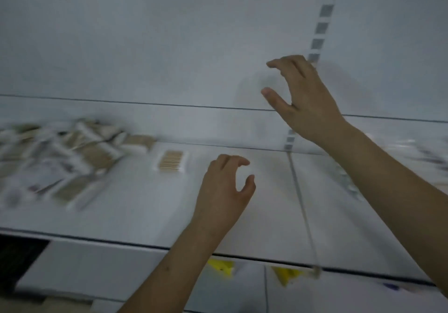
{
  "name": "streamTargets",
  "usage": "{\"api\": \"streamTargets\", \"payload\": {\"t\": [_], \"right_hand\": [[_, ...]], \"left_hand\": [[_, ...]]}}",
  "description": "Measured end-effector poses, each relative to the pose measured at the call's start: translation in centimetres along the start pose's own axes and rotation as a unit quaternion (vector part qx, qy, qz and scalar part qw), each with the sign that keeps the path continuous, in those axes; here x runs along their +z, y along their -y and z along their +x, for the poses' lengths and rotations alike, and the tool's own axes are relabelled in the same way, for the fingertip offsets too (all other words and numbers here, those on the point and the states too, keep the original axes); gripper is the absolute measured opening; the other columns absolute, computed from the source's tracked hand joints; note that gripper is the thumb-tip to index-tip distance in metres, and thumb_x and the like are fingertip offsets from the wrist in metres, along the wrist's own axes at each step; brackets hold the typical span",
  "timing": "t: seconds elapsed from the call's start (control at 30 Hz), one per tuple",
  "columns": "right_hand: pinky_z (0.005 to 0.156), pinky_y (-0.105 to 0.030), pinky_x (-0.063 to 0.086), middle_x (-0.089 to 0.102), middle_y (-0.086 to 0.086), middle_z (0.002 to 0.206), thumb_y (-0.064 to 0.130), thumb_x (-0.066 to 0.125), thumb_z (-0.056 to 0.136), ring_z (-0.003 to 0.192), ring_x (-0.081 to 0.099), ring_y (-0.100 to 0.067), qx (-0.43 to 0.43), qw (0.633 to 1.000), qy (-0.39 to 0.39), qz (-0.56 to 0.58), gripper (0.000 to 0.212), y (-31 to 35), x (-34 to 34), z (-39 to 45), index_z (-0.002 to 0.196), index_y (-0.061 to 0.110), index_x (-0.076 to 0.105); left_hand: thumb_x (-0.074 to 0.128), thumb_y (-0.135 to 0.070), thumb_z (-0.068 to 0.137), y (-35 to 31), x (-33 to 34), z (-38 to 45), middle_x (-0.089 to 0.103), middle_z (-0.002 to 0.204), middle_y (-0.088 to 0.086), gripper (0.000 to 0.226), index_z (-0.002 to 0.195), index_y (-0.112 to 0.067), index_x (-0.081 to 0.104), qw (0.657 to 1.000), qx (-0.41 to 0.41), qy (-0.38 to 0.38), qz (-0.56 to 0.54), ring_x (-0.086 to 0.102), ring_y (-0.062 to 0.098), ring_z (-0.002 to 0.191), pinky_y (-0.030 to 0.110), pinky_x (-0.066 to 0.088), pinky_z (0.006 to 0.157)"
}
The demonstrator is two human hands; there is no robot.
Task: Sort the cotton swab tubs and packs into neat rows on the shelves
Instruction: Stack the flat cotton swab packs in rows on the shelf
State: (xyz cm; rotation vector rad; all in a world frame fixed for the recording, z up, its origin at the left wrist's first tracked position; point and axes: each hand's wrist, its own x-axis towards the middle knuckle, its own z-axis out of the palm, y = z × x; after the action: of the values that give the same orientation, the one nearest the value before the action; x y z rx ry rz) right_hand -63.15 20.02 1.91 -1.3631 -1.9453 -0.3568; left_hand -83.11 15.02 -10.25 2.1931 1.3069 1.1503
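A blurred heap of cotton swab packs [60,160] lies on the left of the white shelf [150,210]. One single pack [171,161] with wooden sticks lies flat and apart, just right of the heap. My left hand [223,189] hovers over the shelf's middle, to the right of that single pack, fingers curled and apart, holding nothing. My right hand [300,96] is raised higher in front of the back panel, fingers spread, empty. More blurred packs [417,152] show at the far right behind my right forearm.
A clear divider [300,203] runs front to back across the shelf, right of my left hand. A slotted upright strip [322,26] rises on the back panel. Yellow price tags [221,266] hang on the shelf's front edge. A lower shelf shows beneath.
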Motion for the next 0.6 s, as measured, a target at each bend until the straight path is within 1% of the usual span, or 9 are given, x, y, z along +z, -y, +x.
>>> {"api": "streamTargets", "payload": {"t": [0.1, 0.2, 0.27, 0.33, 0.37, 0.43, 0.5, 0.53, 0.6], "right_hand": [[0.091, -0.037, 0.047, 0.045, -0.005, 0.137, 0.046, 0.048, 0.100, 0.119, 0.050, -0.024, -0.019, 0.999, 0.023, 0.045, 0.050, 4.0, 5.0, 1.8, 0.140, 0.015, 0.045], [0.090, -0.037, 0.047, 0.044, -0.005, 0.137, 0.044, 0.052, 0.098, 0.121, 0.048, -0.025, -0.027, 0.994, 0.083, 0.067, 0.053, 8.0, 9.6, 2.2, 0.141, 0.015, 0.044], [0.091, -0.037, 0.046, 0.044, -0.006, 0.138, 0.046, 0.053, 0.096, 0.121, 0.047, -0.026, -0.037, 0.988, 0.133, 0.065, 0.057, 10.2, 12.0, 1.9, 0.143, 0.016, 0.044], [0.093, -0.040, 0.045, 0.045, -0.007, 0.138, 0.052, 0.053, 0.092, 0.119, 0.047, -0.028, -0.041, 0.981, 0.185, 0.049, 0.063, 12.0, 14.0, 1.0, 0.144, 0.017, 0.043], [0.093, -0.041, 0.046, 0.046, -0.007, 0.138, 0.057, 0.052, 0.090, 0.119, 0.048, -0.029, -0.038, 0.977, 0.207, 0.037, 0.067, 12.6, 14.9, 0.4, 0.144, 0.018, 0.043], [0.093, -0.045, 0.048, 0.049, -0.007, 0.137, 0.069, 0.046, 0.086, 0.118, 0.049, -0.032, -0.028, 0.970, 0.241, 0.011, 0.077, 13.4, 16.6, -1.4, 0.143, 0.018, 0.045], [0.096, -0.047, 0.048, 0.051, -0.008, 0.135, 0.074, 0.037, 0.082, 0.119, 0.049, -0.034, -0.022, 0.964, 0.266, 0.004, 0.082, 13.6, 17.8, -3.1, 0.140, 0.018, 0.048], [0.098, -0.045, 0.047, 0.053, -0.008, 0.133, 0.073, 0.038, 0.082, 0.119, 0.049, -0.034, -0.019, 0.965, 0.263, 0.020, 0.079, 13.4, 18.3, -3.7, 0.137, 0.017, 0.052], [0.098, -0.036, 0.044, 0.058, -0.003, 0.127, 0.066, 0.045, 0.085, 0.117, 0.048, -0.028, -0.016, 0.971, 0.228, 0.067, 0.067, 13.2, 18.7, -4.3, 0.130, 0.018, 0.058]], "left_hand": [[0.066, -0.025, 0.091, 4.2, -4.7, -1.8, 0.060, 0.112, -0.008, 0.021, 0.111, -0.022, 0.066, 0.998, -0.030, -0.024, 0.044, 0.056, 0.012, 0.108, 0.027, 0.045, 0.094], [0.063, -0.025, 0.091, 8.1, -9.7, -3.9, 0.059, 0.110, -0.007, 0.018, 0.108, -0.021, 0.067, 0.991, -0.061, -0.071, 0.099, 0.054, 0.015, 0.106, 0.033, 0.046, 0.092], [0.060, -0.028, 0.090, 10.4, -12.9, -5.6, 0.058, 0.113, -0.004, 0.021, 0.109, -0.020, 0.066, 0.976, -0.089, -0.126, 0.156, 0.052, 0.019, 0.109, 0.036, 0.044, 0.094], [0.058, -0.036, 0.087, 12.6, -15.5, -7.3, 0.056, 0.119, -0.002, 0.032, 0.115, -0.022, 0.064, 0.953, -0.134, -0.171, 0.212, 0.049, 0.023, 0.115, 0.035, 0.037, 0.097], [0.056, -0.042, 0.085, 13.6, -16.4, -7.9, 0.055, 0.122, 0.000, 0.039, 0.119, -0.022, 0.062, 0.942, -0.161, -0.179, 0.235, 0.047, 0.025, 0.118, 0.036, 0.034, 0.097], [0.055, -0.052, 0.081, 15.1, -17.2, -8.5, 0.049, 0.131, 0.004, 0.054, 0.126, -0.022, 0.057, 0.928, -0.208, -0.163, 0.263, 0.041, 0.029, 0.124, 0.043, 0.032, 0.101], [0.053, -0.055, 0.081, 15.8, -17.1, -8.5, 0.046, 0.136, 0.006, 0.059, 0.130, -0.023, 0.055, 0.929, -0.224, -0.139, 0.260, 0.038, 0.031, 0.128, 0.047, 0.035, 0.102], [0.052, -0.054, 0.082, 15.9, -17.1, -8.4, 0.046, 0.137, 0.006, 0.057, 0.131, -0.023, 0.056, 0.932, -0.219, -0.137, 0.254, 0.038, 0.031, 0.129, 0.047, 0.036, 0.102], [0.050, -0.047, 0.083, 16.0, -17.2, -8.3, 0.052, 0.134, 0.003, 0.053, 0.130, -0.023, 0.060, 0.938, -0.206, -0.152, 0.232, 0.041, 0.029, 0.127, 0.044, 0.037, 0.101]]}}
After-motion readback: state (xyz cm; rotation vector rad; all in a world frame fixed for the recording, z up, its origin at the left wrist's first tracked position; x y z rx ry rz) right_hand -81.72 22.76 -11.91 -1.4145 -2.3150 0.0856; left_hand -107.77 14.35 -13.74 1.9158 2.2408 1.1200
